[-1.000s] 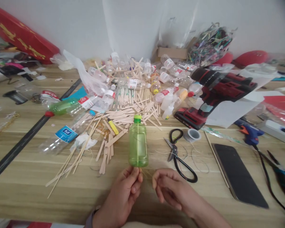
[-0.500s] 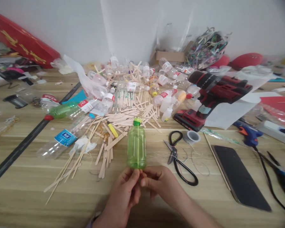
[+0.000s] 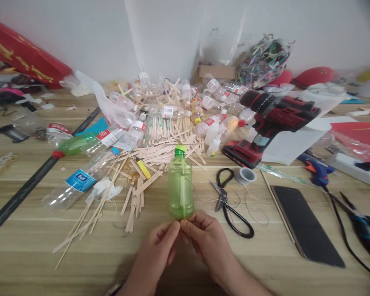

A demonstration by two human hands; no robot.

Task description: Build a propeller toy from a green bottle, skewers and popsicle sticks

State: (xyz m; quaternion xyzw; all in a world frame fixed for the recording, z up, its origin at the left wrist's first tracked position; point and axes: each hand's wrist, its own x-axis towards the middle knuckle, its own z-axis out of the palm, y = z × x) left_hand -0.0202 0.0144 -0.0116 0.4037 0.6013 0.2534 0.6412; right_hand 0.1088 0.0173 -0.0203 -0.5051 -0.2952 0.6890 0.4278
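A small clear green plastic bottle point(image 3: 180, 187) with a yellow-green cap stands upright in front of me, cap away from me. My left hand point(image 3: 160, 246) is closed, thumb and index finger pinched at the near bottom edge of the bottle. My right hand point(image 3: 206, 238) is closed as well, its fingertips meeting the left ones at the bottle's base. A pale line runs up through the bottle. Whether a thread or another thin piece lies between the fingertips is hidden. To the right are scissors point(image 3: 223, 196) with black handles and thin string point(image 3: 249, 201).
A red and black cordless drill point(image 3: 265, 123), a spool point(image 3: 246, 175), a phone point(image 3: 305, 224), a glue gun point(image 3: 319, 170) and pliers point(image 3: 359, 220) lie to the right. Craft sticks point(image 3: 160, 154) and plastic bottles spread behind; skewers point(image 3: 103, 197) and a black bar point(image 3: 27, 187) lie left.
The bottle has shifted slightly right and leans a little differently. My right fingers have closed in against its base, beside the left fingertips. The whole view has shifted a little.
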